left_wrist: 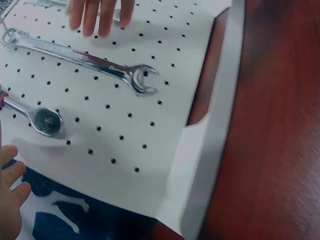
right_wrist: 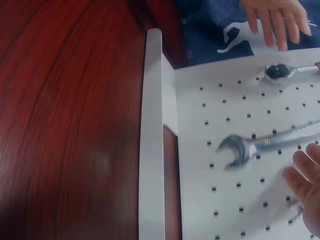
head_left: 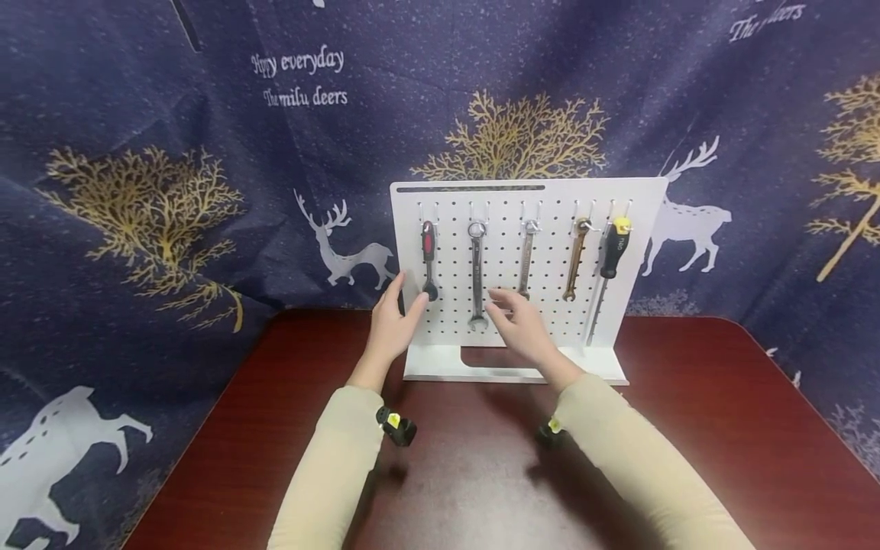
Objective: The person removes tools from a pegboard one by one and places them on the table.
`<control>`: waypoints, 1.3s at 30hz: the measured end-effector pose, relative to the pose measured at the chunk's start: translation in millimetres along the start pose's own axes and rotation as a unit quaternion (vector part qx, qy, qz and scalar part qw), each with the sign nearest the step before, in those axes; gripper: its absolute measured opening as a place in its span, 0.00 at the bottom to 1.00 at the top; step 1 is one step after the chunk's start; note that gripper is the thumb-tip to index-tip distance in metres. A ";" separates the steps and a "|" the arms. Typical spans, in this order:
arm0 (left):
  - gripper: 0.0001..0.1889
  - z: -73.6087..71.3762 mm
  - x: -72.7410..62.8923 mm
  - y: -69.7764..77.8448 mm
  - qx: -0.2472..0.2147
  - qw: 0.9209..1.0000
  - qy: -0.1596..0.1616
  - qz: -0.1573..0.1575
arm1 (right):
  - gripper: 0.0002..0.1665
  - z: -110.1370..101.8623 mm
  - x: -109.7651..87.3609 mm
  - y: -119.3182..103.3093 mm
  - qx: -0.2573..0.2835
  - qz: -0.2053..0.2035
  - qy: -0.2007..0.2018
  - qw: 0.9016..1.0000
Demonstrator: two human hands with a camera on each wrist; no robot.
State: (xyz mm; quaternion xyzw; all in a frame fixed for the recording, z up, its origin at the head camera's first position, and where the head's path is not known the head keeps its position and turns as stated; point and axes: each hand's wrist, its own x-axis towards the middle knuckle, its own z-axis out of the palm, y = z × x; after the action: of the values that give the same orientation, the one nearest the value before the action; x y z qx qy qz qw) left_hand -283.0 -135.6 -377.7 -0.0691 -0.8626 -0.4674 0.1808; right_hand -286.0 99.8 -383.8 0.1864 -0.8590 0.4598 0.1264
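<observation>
The person's left hand (head_left: 390, 325) and right hand (head_left: 520, 326), fingers relaxed and unclenched, were near a red-and-black-handled ratchet (head_left: 428, 253) and a long silver metal wrench (head_left: 477, 271), which hung on a white perforated board (head_left: 502, 263) on the glossy reddish-brown table (head_left: 467, 458).

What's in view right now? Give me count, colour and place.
Pegboard: one, white, centre
Table: one, reddish brown, under pegboard
Cloth: one, dark blue with white and gold print, behind pegboard
Hooks: several, pale, on pegboard
Ratchet: one, red, black and silver, pegboard's left
Large wrench: one, silver, right of ratchet
Small wrench: one, silver, pegboard's middle
Bronze wrench: one, bronze, right of small wrench
Screwdriver: one, black and yellow, pegboard's far right
Wrist cameras: two, black, one per wrist
Sleeves: two, cream, on both arms
Left hand: one, bare, by pegboard's left edge near ratchet
Right hand: one, bare, before pegboard near both silver wrenches
</observation>
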 end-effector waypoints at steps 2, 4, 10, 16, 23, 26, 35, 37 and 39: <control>0.35 1.7 5.2 5.5 -0.011 1.000 0.000 0.002 | 0.23 6.4 3.4 -3.0 0.015 0.005 -0.005 1.000; 0.35 3.3 10.3 11.0 -0.019 1.000 0.000 0.005 | 0.24 12.5 6.1 -6.9 0.026 0.010 -0.014 1.000; 0.32 4.0 26.6 28.6 -0.067 0.998 0.016 0.006 | 0.24 29.6 15.3 -18.3 0.068 0.021 -0.043 0.997; 0.27 2.0 42.3 42.0 -0.114 0.993 0.036 -0.017 | 0.27 41.2 23.4 -25.1 0.113 0.051 -0.074 0.990; 0.23 -1.4 51.5 49.6 -0.135 0.988 0.034 -0.063 | 0.31 50.8 27.0 -31.3 0.146 0.081 -0.092 0.982; 0.22 -3.0 53.7 50.9 -0.145 0.986 0.026 -0.078 | 0.31 55.4 29.0 -32.1 0.173 0.090 -0.092 0.976; 0.26 -7.2 58.7 54.4 -0.162 0.982 -0.014 -0.099 | 0.28 64.2 33.1 -34.4 0.201 0.103 -0.089 0.970; 0.27 -7.3 58.8 55.1 -0.156 0.982 -0.021 -0.102 | 0.27 63.4 31.6 -38.6 0.224 0.109 -0.092 0.964; 0.27 -7.4 58.4 56.0 -0.152 0.983 -0.025 -0.101 | 0.26 64.4 30.6 -39.6 0.242 0.117 -0.091 0.959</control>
State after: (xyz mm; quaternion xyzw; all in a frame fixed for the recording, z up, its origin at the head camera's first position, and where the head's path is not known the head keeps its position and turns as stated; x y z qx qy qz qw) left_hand -319.0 -113.6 -308.3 -0.0202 -0.7882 -0.6071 0.0987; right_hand -299.2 19.6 -377.5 0.1506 -0.7457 0.6466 -0.0562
